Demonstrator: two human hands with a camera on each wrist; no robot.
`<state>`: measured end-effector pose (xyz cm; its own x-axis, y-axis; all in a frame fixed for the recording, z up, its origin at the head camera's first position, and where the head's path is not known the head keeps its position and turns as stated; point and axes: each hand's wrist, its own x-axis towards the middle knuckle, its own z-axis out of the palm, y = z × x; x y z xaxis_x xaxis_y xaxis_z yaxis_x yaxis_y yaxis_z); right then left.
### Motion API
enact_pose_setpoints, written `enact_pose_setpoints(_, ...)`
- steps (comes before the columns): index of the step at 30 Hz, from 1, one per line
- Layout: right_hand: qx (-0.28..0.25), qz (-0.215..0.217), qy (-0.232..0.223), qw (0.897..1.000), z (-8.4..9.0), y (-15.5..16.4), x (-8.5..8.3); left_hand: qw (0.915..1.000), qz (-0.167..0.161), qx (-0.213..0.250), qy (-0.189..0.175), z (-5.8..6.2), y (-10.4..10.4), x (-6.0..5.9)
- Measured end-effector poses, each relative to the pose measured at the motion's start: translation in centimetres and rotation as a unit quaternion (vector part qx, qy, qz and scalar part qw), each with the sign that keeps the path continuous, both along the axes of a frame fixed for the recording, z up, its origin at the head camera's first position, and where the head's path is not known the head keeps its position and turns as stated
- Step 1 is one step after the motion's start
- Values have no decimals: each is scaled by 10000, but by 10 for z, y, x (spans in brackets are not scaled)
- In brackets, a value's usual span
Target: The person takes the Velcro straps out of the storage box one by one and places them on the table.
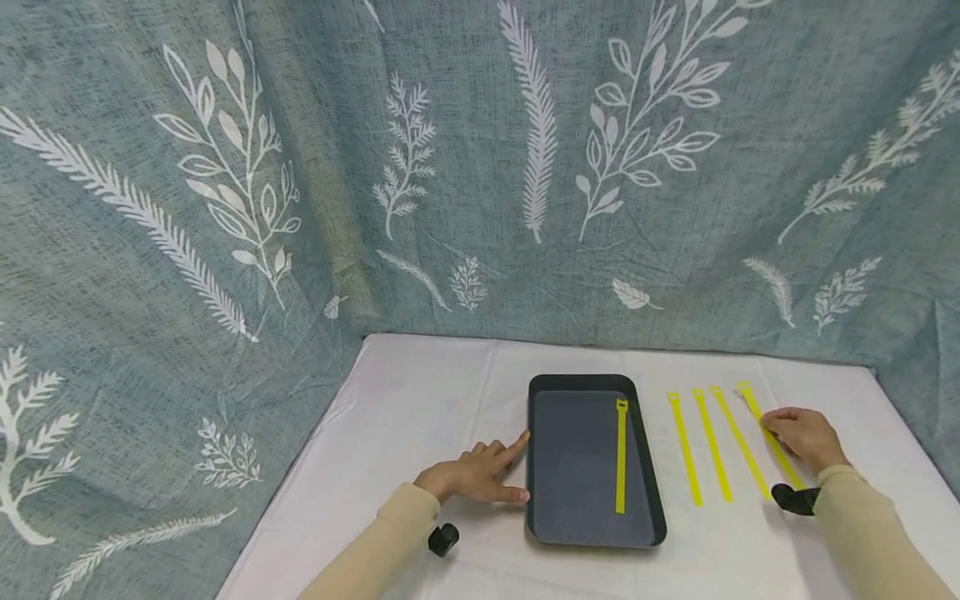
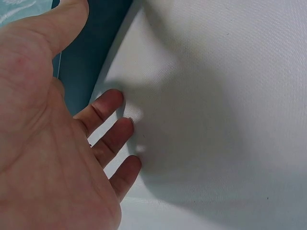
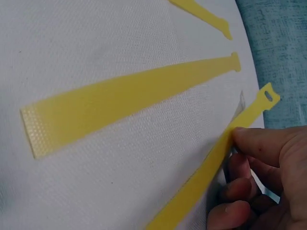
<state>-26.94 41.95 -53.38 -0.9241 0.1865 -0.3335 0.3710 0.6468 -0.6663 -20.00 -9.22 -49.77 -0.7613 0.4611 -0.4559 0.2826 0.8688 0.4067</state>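
Note:
At the right of the head view, my right hand (image 1: 808, 437) pinches a yellow hook-and-loop cable tie (image 3: 192, 191) between thumb and fingers. The slotted head of this tie points away, lifted off the cloth in the right wrist view. To its left, several more yellow cable ties (image 1: 712, 446) lie side by side on the white cloth. Another yellow cable tie (image 1: 621, 458) lies lengthwise inside the dark tray (image 1: 570, 467), near its right wall. My left hand (image 1: 480, 472) has its fingers spread, with thumb and index fingertip against the tray's left side.
A white cloth (image 1: 442, 392) covers the table under everything. Blue-green curtains (image 1: 480, 167) with white leaf prints hang behind and to the left of the table. Black wrist mounts (image 1: 443, 540) show at both cuffs.

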Motion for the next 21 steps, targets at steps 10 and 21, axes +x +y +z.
enact_pose_setpoints(10, 86, 519, -392, 9978, 7, 0, 2, 9999, 35, 80, -53, 1, 0, 0)
enact_pose_setpoints(21, 405, 1230, -635, 9895, 15, -7, 8, 9999, 48, 128, -63, -1, -1, 0)
